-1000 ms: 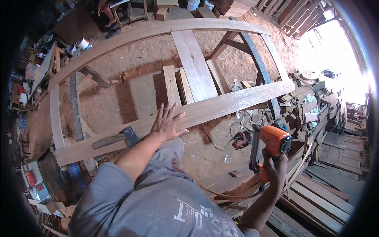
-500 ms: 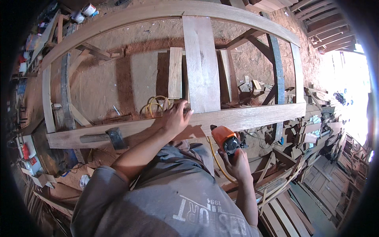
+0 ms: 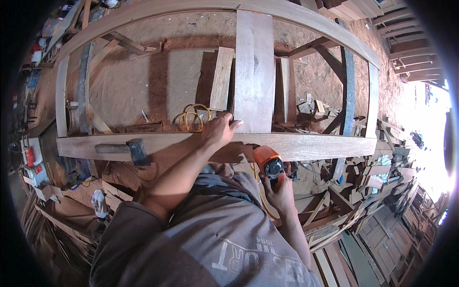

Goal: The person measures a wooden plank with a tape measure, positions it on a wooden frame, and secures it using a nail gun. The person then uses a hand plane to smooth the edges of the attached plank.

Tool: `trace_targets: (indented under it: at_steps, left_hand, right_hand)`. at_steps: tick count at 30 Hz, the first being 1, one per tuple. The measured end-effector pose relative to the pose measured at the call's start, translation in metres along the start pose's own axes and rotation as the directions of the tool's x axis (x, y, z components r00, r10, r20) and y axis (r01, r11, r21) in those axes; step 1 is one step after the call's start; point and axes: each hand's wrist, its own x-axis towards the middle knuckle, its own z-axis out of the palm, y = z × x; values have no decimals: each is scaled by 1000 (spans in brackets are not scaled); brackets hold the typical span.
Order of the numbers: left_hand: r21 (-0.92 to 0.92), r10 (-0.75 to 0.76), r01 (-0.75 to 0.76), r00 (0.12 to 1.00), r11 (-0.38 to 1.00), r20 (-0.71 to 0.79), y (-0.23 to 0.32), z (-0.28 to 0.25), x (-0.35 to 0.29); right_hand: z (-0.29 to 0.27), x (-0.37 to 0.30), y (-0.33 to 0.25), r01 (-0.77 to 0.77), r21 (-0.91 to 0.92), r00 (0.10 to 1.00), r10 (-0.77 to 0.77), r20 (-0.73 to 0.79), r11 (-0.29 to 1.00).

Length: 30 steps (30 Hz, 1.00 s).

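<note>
A long wooden frame (image 3: 325, 147) lies across in front of me, with a wide board (image 3: 253, 71) joining its near and far rails. My left hand (image 3: 221, 131) is on the near rail beside this board's near end, fingers bent over the rail's inner edge and thumb toward the board. In my right hand (image 3: 279, 189) is an orange and black nail gun (image 3: 268, 160), its nose at the near rail just below the joint. The nose tip is partly hard to make out. A hammer (image 3: 136, 151) with a dark head rests on the rail to the left.
Dark supports (image 3: 348, 91) stand under the frame. A yellow hose (image 3: 262, 193) hangs by the nail gun, and a yellow coil (image 3: 196, 117) lies beyond the rail. Loose planks (image 3: 221, 79) and several offcuts (image 3: 368, 170) lie about. A panelled door (image 3: 382, 229) is at the lower right.
The nail gun has come up and left against the near rail. My left hand has shifted closer to the board's end, its fingers more bent. The whole view has shifted slightly.
</note>
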Motion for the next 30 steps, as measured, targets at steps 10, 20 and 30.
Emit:
trace_targets:
  at_steps: [10,20,30]
  left_hand:
    - [3,-17,17,1000,1000,-5,-5,2,0]
    - [15,-107,107,992,994,73,7,-4,-3]
    - [-24,-90,91,995,996,46,4,-1,-7]
  right_hand:
    - [7,24,-1,77,-95,997,-78,-9,993]
    - [-2,40,-23,99,-185,994,-106,-25,978]
    - [2,41,-38,28,-121,999,-34,-41,992]
